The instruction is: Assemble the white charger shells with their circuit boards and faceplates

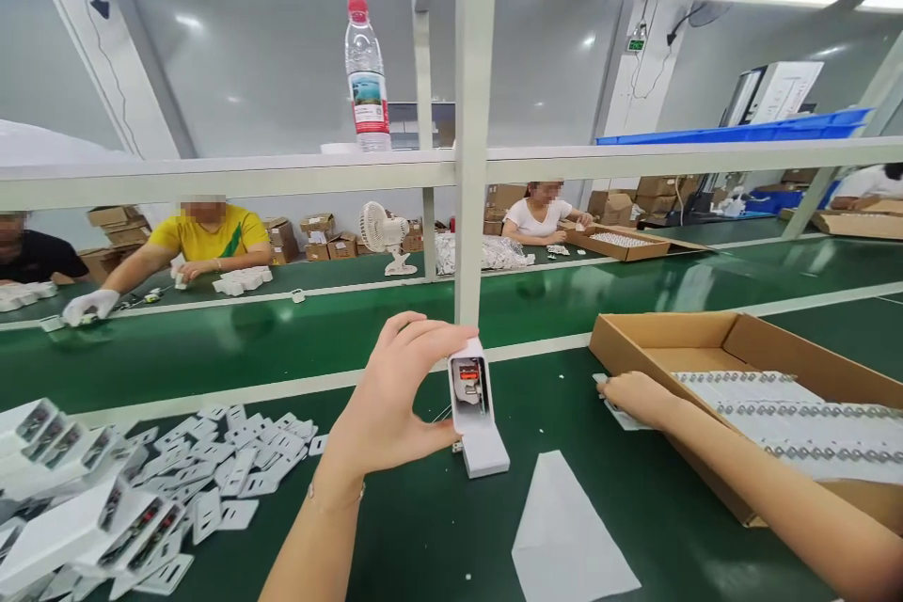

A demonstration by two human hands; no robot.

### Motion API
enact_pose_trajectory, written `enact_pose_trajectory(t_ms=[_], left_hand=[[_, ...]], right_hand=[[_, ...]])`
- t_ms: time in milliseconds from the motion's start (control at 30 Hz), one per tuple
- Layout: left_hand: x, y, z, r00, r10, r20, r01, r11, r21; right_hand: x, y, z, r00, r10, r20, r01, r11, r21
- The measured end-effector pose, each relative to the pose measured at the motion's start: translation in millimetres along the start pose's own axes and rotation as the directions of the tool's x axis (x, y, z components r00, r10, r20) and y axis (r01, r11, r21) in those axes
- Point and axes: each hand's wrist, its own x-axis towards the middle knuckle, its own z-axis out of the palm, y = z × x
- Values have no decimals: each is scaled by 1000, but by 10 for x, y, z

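Observation:
My left hand [395, 395] grips a white charger housing [458, 414] between thumb and fingers. Its uncovered end faces me, with a red USB port and metal parts inside. Just under the housing, a white block-shaped piece [488, 459] shows; whether the two are joined I cannot tell. Out to the right, my right hand [635, 395] has its fingers closed on a whitish flat piece [629, 420] beside the cardboard box. The fingers partly hide that piece. A folded white paper [564, 536] lies on the green table between my arms.
Left of me are a heap of flat white plates [232, 461] and several white housings [91, 536]. The cardboard box [670, 339] at right holds rows of small metal-tipped parts [797, 414]. A metal post [469, 132] rises ahead, with a bottle [367, 80] on the shelf. Co-workers sit across.

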Motion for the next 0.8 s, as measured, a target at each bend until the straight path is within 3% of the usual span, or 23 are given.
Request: enact_pose_trajectory(t_ms=[133,300,367,433,533,600,667,800], left_hand=[[-136,15,-223,999,-40,-17,41,998,45],[-278,-18,-466,995,-95,-18,96,985,147],[-334,-49,-570,992,-128,13,124,976,182],[-390,-82,-669,986,-161,40,148,963,223],[-454,-104,-784,982,-188,35,170,943,285],[-479,-91,-824,983,-183,30,166,938,304],[-489,-61,-835,983,-180,36,162,942,295],[-486,3,-812,984,-176,35,163,960,227]], right_hand=[[127,-505,-472,986,36,-160,10,961,278],[106,-1528,-1238,917,108,-384,157,788,596],[61,-1906,-1490,845,175,-506,373,485,791],[26,-2187,-1654,807,197,-556,505,258,824],[6,-2412,-1733,801,181,-571,570,63,819],[12,-2469,-1711,791,185,-584,591,18,806],[32,-2484,-1667,765,200,-612,614,61,787],[99,-2427,-1598,650,231,-724,704,177,688]])
